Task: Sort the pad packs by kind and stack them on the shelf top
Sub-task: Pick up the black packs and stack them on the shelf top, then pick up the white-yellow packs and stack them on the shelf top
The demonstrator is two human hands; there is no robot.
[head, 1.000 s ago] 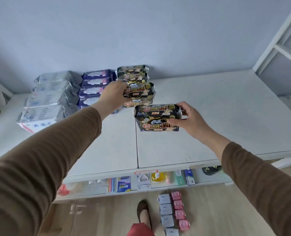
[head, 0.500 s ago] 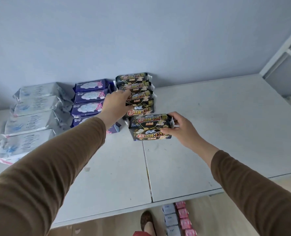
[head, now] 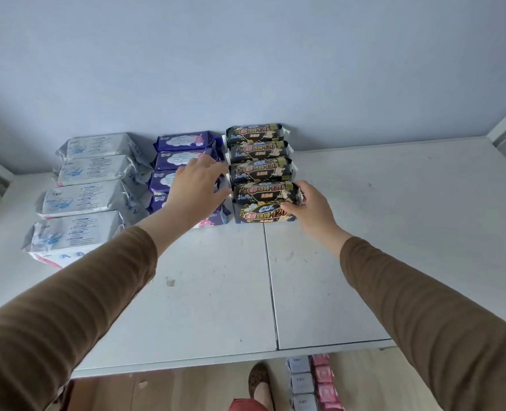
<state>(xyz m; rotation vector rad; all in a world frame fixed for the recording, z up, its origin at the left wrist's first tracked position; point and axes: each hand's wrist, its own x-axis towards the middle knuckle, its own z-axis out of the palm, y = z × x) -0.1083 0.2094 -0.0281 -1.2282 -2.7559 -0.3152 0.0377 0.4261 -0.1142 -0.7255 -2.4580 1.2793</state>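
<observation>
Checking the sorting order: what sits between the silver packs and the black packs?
The row of purple packs, seen in the head view, lies between the silver packs and black packs.

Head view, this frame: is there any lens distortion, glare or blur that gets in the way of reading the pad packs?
Head view: wide-angle stretch swells the brown sleeves at the frame edges and bows the shelf top; light is soft and even, shadows faint; mild sheen on the silver packs, no hard glare; the black packs are sharp enough to read the large print, the fine print is not; both hands look crisp.

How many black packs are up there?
4, in one row from the wall toward the person: black packs, and the nearest, held by the right hand.
</observation>
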